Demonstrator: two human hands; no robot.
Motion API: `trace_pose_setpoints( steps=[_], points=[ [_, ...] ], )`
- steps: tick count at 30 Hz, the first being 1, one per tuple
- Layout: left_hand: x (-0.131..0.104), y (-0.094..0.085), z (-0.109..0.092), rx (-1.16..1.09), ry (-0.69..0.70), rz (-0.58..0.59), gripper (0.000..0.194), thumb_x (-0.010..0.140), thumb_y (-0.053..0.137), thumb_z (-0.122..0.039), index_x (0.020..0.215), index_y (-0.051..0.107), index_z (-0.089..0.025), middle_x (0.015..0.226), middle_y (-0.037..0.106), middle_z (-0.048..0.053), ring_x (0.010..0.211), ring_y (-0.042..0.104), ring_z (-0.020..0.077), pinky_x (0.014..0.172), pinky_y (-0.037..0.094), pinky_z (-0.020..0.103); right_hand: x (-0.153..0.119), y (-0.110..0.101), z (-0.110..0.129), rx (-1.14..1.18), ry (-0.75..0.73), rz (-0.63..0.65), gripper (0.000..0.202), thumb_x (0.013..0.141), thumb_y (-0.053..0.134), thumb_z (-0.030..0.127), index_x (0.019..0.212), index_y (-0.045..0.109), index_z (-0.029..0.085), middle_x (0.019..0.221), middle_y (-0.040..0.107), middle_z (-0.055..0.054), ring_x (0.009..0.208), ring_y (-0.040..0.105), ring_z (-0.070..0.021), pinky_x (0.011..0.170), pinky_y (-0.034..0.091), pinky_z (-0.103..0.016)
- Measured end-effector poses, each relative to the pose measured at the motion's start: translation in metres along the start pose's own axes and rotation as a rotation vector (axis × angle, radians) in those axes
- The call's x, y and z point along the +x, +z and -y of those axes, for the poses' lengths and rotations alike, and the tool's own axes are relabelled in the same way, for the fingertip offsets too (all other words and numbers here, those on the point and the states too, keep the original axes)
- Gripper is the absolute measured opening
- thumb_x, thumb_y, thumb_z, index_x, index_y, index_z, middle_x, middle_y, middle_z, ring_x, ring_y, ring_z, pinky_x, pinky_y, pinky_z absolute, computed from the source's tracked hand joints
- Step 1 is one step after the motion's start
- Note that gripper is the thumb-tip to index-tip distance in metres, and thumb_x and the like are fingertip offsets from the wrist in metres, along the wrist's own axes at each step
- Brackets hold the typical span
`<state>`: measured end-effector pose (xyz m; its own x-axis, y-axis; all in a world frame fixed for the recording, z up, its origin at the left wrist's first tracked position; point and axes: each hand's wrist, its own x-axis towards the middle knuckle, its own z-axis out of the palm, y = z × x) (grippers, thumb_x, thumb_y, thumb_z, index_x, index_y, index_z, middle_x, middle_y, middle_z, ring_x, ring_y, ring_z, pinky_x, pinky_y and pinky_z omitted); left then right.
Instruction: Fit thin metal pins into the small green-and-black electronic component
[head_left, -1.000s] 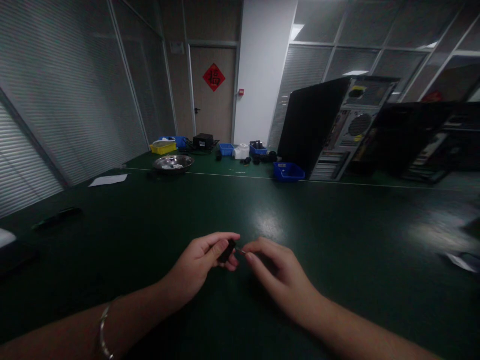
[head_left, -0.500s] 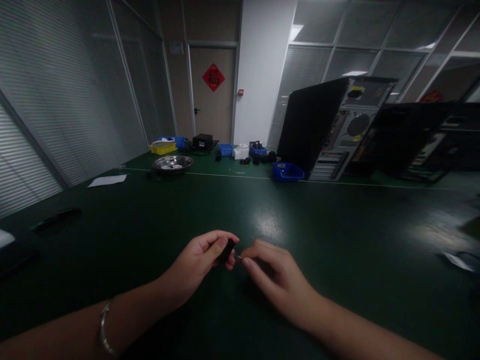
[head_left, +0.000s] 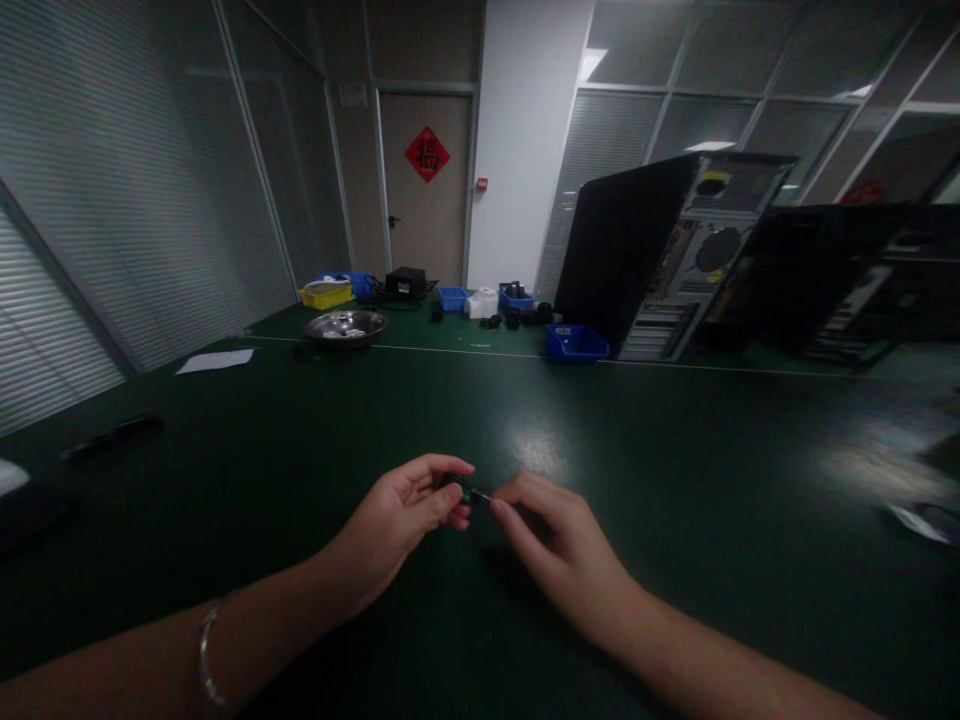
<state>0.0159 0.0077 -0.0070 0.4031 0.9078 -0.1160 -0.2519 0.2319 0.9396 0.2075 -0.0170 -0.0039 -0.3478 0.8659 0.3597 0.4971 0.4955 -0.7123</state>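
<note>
Head view: nearest is a bracelet [head_left: 208,655] on the left wrist; both bare hands meet near the middle, above the table [head_left: 375,410].
Left hand [head_left: 412,510]: its fingers are closed around a small part [head_left: 466,491], with the thumb on the near side.
Right hand [head_left: 551,525]: thumb and index finger are pinched together at the outer end of a thin piece [head_left: 482,496]; the other fingers are curled, and I cannot tell if they hold anything.
Small part: dark with some green, it is between the left fingers, its right end toward the right hand. I judge it light and stiff, perhaps fragile if it is a circuit board, so better to hold by its edges.
Thin piece: it spans the gap between the hands; whether it is joined to the small part is too small to tell. Probably it is light and easy to slip, so a pinch near the end suits it.
Farther on the table: a paper sheet [head_left: 216,361] at left, then a metal bowl [head_left: 330,340], and a blue bin [head_left: 576,350] beside a computer tower [head_left: 637,250].
</note>
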Motion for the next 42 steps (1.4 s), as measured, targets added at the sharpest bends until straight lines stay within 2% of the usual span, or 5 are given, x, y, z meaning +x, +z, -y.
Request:
trace_pose_setpoints(
  steps=[4,12,24,36,42],
  points=[
    [0.0012,-0.0021,0.0001,-0.088,-0.001,0.024,0.019,0.08,0.064,-0.018,0.099,0.064,-0.013,0.092,0.064,0.007,0.081,0.059,0.0156,0.079,0.046,0.03,-0.0007,-0.0001,0.0004,-0.045,0.03,-0.013,0.02,0.093,0.047,0.024,0.084,0.064,0.017,0.079,0.06,-0.003,0.073,0.056,-0.014,0.066,0.041,-0.025],
    [0.0017,-0.0012,-0.0009,-0.095,0.014,-0.004,0.015,0.08,0.062,-0.012,0.095,0.064,-0.011,0.09,0.066,0.008,0.081,0.062,0.017,0.079,0.048,0.032,-0.0011,-0.0011,0.0,-0.108,0.058,0.019,0.018,0.092,0.049,0.024,0.085,0.065,0.019,0.08,0.06,-0.003,0.072,0.056,-0.0137,0.064,0.04,-0.025],
    [0.0005,-0.0012,-0.0011,-0.003,0.014,-0.007,0.013,0.075,0.064,-0.014,0.087,0.063,-0.013,0.086,0.065,0.005,0.078,0.061,0.0174,0.079,0.047,0.034,-0.0007,-0.0011,0.0014,-0.157,0.067,0.047,0.019,0.091,0.048,0.025,0.086,0.066,0.019,0.082,0.061,-0.003,0.069,0.055,-0.0131,0.063,0.043,-0.024],
    [0.0002,-0.0024,0.0006,0.161,0.052,-0.017,0.011,0.077,0.059,-0.013,0.088,0.062,-0.014,0.081,0.063,0.003,0.073,0.061,0.0158,0.072,0.046,0.031,-0.0014,-0.0018,0.0018,-0.173,0.076,0.058,0.02,0.092,0.048,0.027,0.086,0.066,0.02,0.083,0.06,-0.003,0.07,0.056,-0.013,0.062,0.042,-0.024],
    [-0.0014,0.0005,-0.0034,0.137,0.022,-0.008,0.01,0.077,0.06,-0.015,0.087,0.061,-0.014,0.082,0.063,0.004,0.075,0.06,0.0166,0.071,0.047,0.032,-0.0012,-0.0028,0.0026,-0.169,0.084,0.062,0.02,0.092,0.048,0.027,0.087,0.066,0.02,0.084,0.061,-0.003,0.07,0.056,-0.0131,0.061,0.043,-0.024]
  ],
)
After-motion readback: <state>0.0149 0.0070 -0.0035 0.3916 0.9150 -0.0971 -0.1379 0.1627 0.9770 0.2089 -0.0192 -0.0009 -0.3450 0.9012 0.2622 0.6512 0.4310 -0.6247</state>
